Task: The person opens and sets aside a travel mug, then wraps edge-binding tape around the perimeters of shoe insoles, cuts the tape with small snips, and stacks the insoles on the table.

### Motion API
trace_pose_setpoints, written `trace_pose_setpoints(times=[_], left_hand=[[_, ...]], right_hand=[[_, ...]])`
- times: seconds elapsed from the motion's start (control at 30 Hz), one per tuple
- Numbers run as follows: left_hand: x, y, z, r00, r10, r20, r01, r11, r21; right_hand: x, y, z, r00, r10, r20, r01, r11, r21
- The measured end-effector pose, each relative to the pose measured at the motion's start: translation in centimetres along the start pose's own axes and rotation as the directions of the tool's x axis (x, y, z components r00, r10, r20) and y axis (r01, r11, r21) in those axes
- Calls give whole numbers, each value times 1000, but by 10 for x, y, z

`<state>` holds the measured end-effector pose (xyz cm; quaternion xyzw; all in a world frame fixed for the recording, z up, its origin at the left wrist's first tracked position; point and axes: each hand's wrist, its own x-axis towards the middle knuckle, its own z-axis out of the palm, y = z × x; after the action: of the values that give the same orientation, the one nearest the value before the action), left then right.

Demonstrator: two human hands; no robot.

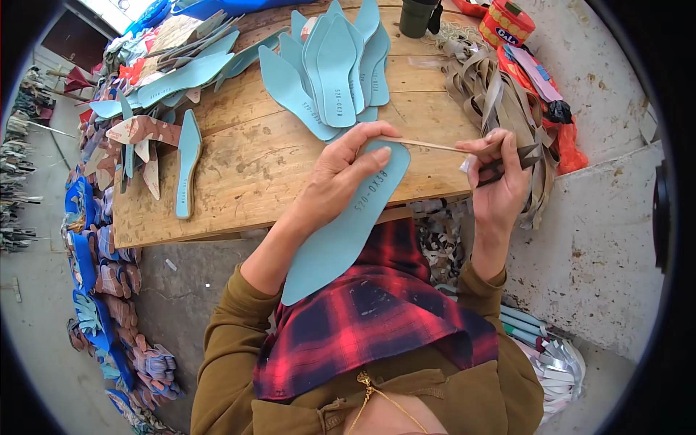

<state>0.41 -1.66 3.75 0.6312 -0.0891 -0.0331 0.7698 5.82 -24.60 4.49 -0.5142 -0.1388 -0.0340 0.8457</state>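
My left hand [330,177] grips a light blue insole [337,235] by its heel end, thumb on the printed face. The insole slants down toward my lap, its toe end near my left forearm. A narrow tan strip [431,146] runs taut from the heel edge to my right hand [500,185], which pinches it between thumb and fingers. Dark metal snips [528,155] also sit in my right hand, their pointed blades facing right. Whether the strip is fixed to the insole's edge is hidden by my left fingers.
A fanned pile of blue insoles [337,72] lies on the wooden table [239,156]. More insoles and scraps [145,134] cover its left side. Brown strips [500,109] hang over the right edge, near a red tin [507,23] and a dark cup [417,18].
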Motion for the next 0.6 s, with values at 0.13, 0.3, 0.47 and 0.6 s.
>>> trace_pose_setpoints(times=[0.13,0.3,0.47,0.6], left_hand=[[1,4,6,999,-17,-49,14,997,-75],[9,-7,2,997,57,-55,-56,998,24],[10,-16,2,993,114,-30,-110,988,110],[10,-7,6,997,24,-74,-27,999,-31]], right_hand=[[-14,3,-1,1000,7,13,-7,1000,-12],[-29,0,5,1000,18,3,-18,998,-56],[-30,-3,0,999,-32,-20,31,996,-84],[-40,-1,8,999,48,-10,-49,995,-85]])
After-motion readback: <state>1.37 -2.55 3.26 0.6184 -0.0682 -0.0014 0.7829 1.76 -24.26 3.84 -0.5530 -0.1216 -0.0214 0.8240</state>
